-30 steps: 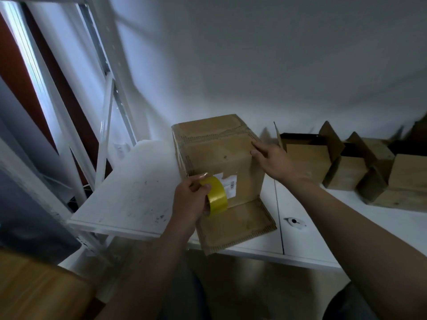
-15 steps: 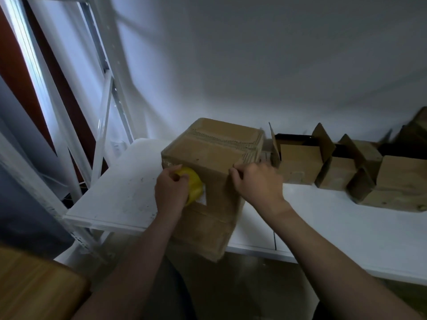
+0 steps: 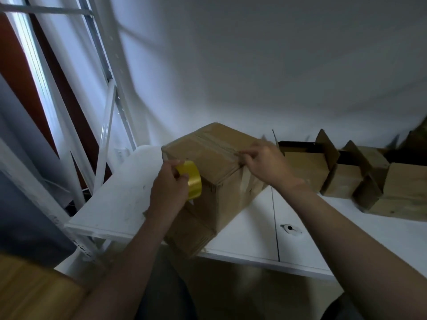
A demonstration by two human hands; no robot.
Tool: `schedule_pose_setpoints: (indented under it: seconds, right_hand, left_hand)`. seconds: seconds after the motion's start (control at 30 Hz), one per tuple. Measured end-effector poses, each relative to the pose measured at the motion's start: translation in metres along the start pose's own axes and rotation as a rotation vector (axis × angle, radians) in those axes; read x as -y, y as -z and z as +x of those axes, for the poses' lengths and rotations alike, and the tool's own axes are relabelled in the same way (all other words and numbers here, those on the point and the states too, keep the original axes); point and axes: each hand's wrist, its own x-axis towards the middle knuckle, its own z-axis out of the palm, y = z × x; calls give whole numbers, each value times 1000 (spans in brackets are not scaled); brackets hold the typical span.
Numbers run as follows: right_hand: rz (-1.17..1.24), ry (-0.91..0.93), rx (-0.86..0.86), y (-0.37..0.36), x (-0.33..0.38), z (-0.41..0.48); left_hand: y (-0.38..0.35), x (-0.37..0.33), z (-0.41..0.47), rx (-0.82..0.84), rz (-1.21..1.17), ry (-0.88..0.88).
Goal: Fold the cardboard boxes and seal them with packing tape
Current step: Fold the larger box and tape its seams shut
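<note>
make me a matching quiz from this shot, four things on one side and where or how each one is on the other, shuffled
Things:
1 tape roll
2 left hand
3 right hand
4 open boxes

States:
a grips the top edge of the tilted box
b yellow, against the tilted box's near side
c in a row at the far right, flaps up
d holds the tape roll

Pairs: 1-b, 2-d, 3-a, 4-c
</note>
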Motion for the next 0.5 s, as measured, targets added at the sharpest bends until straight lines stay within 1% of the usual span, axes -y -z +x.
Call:
schedule_pose_setpoints:
  seconds: [0.03, 0.13, 0.2, 0.27, 0.3, 0.4, 0.5]
  right_hand:
    - [-35, -24, 61, 2, -10, 9]
    - [-206, -140, 349, 6, -31, 30]
    - [-259, -194, 444, 5, -41, 41]
    - [-244, -226, 483, 3, -43, 46]
    - [-195, -246, 494, 1, -45, 47]
    - [-137, -230, 481, 2, -41, 38]
    - [-118, -232, 464, -1, -40, 31]
  left_hand:
    - [-3, -3, -6, 9, 17, -15]
    - [-19, -12, -25, 19, 73, -28]
    - [-34, -13, -33, 35, 143, -10]
    - [-48, -9, -35, 44, 163, -13]
    - [-53, -7, -35, 33, 159, -12]
    - [-62, -4, -35, -39, 188, -29]
    - [-67, -5, -37, -100, 295, -95]
